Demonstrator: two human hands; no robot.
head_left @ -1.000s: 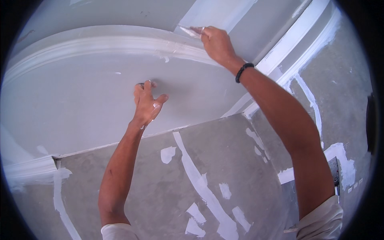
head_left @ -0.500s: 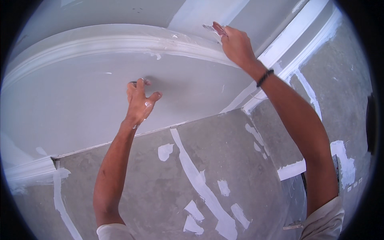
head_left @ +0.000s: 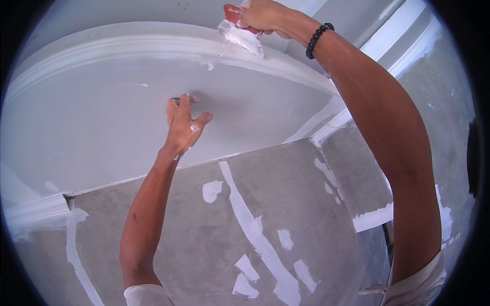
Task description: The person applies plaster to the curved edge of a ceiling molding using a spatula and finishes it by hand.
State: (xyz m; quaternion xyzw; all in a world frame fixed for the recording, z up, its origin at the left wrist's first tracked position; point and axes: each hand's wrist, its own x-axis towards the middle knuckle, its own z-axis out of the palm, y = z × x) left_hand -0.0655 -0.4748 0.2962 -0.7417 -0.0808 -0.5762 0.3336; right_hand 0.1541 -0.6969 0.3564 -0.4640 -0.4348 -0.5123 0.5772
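Observation:
My right hand (head_left: 268, 15) grips a putty knife (head_left: 236, 15) by its red handle, at the top of the view. White putty coats its blade, which lies against the curved white moulding (head_left: 153, 48). A black beaded bracelet circles that wrist. My left hand (head_left: 182, 122) is raised in front of the smooth grey panel (head_left: 107, 117) below the moulding, casting a soft shadow. Its fingers curl round something dark, mostly hidden, while the thumb stands apart. White smears mark this hand near the thumb and wrist.
A bare grey wall (head_left: 189, 229) with white putty strips and patches meets the panel's lower edge. Straight white moulding (head_left: 38, 211) ends at the left corner; another white trim (head_left: 393, 30) runs along the upper right. An opening (head_left: 375, 250) shows beside my right upper arm.
My right hand has swung left and up with the putty knife, bringing its blade onto the curved moulding. My left hand has shifted only slightly, up and to the right.

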